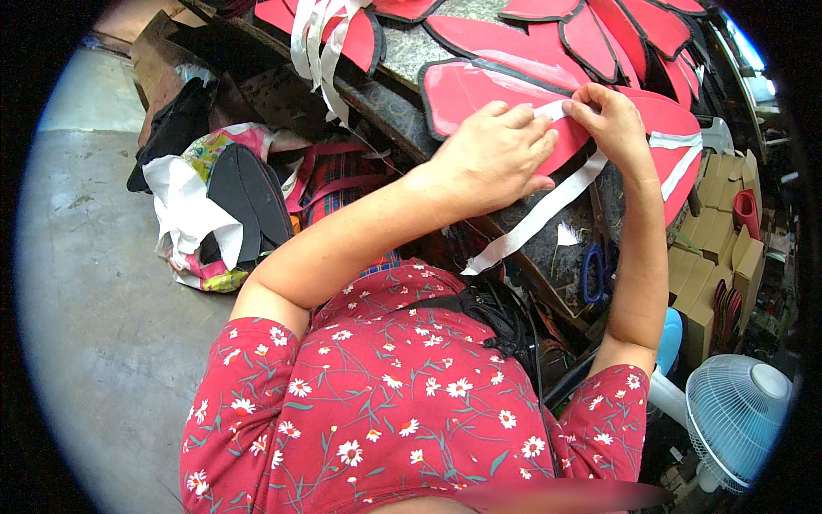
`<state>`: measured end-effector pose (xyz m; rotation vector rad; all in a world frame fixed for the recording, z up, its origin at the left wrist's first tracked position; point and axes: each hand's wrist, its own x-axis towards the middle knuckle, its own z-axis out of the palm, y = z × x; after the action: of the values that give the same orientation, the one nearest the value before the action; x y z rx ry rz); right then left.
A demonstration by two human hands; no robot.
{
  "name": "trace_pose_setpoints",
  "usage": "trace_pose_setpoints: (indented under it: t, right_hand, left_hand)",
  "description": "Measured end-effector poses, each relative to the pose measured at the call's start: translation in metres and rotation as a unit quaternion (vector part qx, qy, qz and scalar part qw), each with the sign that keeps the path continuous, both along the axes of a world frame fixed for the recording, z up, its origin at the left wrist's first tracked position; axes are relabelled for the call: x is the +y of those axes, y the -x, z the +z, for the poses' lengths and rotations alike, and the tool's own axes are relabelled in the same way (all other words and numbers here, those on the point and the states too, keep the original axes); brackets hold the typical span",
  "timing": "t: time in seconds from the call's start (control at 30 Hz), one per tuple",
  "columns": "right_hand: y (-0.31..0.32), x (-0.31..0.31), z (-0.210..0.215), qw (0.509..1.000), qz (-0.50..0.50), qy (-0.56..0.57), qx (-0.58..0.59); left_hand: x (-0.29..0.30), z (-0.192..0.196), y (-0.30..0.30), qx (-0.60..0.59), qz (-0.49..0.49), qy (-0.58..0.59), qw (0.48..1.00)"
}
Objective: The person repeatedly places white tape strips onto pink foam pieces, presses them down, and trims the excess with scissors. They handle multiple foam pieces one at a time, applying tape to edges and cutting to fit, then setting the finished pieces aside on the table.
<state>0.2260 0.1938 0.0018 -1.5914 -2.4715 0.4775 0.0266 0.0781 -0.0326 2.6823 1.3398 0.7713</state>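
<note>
On the worktable, a long pink shoe-shaped piece with a black border [454, 90] lies under both hands. My left hand [492, 158] rests across it with the fingers stretched out and the palm down. Just to the right, my right hand [612, 124] pinches a white fabric strip [552, 110] between thumb and fingertips, close to the pink surface. A longer loose end of white strip [539, 218] hangs down toward my body from below the right hand. Beside that hand, another pink piece [634, 103] carries white strips near its right end.
More black-edged pink pieces [591, 38] overlap at the back. White strips [325, 43] hang over the table's left edge. Blue-handled scissors [592, 272] lie near the front edge. Cardboard boxes [711, 248] and a fan [736, 411] stand right. A bag with black pieces [244, 201] sits left.
</note>
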Motion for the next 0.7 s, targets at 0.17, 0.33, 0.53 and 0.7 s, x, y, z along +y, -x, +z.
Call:
trace_pose_setpoints:
  t: [0.17,0.33,0.53,0.7]
  right_hand:
    - [-0.011,-0.015,0.026,0.978,0.078,0.178,0.081]
    - [-0.025,-0.022,0.044,0.933,0.117,0.295,0.167]
    - [-0.028,-0.010,0.013,0.957,-0.002,0.234,0.170]
    - [-0.031,-0.006,-0.009,0.964,-0.035,0.215,0.154]
  left_hand:
    - [-0.012,0.007,0.033,-0.002,-0.001,-0.019,1.000]
    - [-0.017,0.007,0.031,-0.034,0.015,-0.057,0.998]
    - [-0.009,0.002,0.020,-0.026,0.041,-0.086,0.995]
    - [-0.005,0.002,0.013,-0.008,0.050,-0.072,0.996]
